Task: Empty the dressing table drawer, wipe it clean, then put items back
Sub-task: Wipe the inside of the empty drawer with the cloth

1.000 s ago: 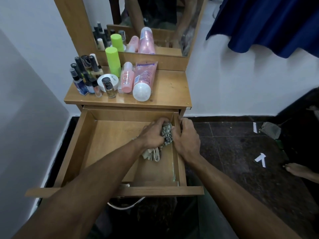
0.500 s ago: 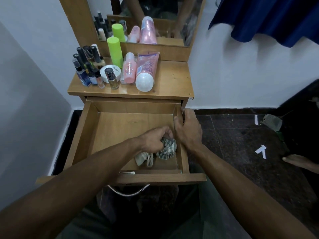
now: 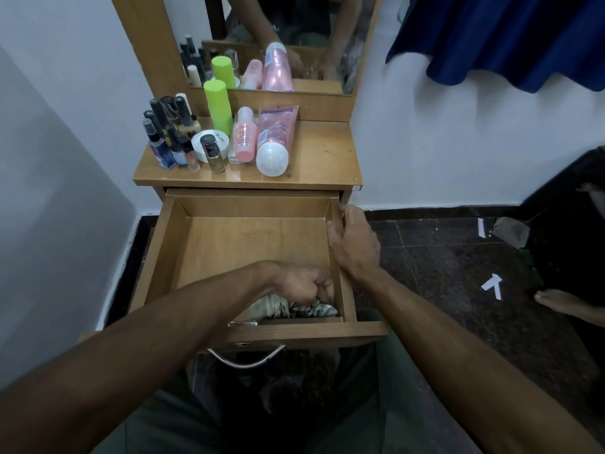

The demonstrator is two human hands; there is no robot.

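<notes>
The wooden drawer [image 3: 248, 237] is pulled out, with nothing in it but a crumpled grey cloth [image 3: 294, 308] in its front right corner. My left hand [image 3: 302, 285] grips that cloth and presses it against the drawer floor. My right hand [image 3: 355, 244] holds the drawer's right side wall, fingers curled over its top edge. On the table top [image 3: 324, 152] stand the removed items: a big pink tube [image 3: 275, 139], a small pink bottle [image 3: 245, 136], a green can [image 3: 217, 106], a white jar [image 3: 211, 144] and several small dark bottles [image 3: 167, 139].
A mirror [image 3: 288, 40] rises behind the table top. White walls close in on the left and back. Dark floor lies to the right, with white paper scraps [image 3: 492, 285] and another person's bare foot [image 3: 563, 304]. Blue fabric [image 3: 510, 37] hangs at the upper right.
My left hand has dragged the cloth from the drawer's middle right toward the front right corner. My right hand has stayed on the right side wall.
</notes>
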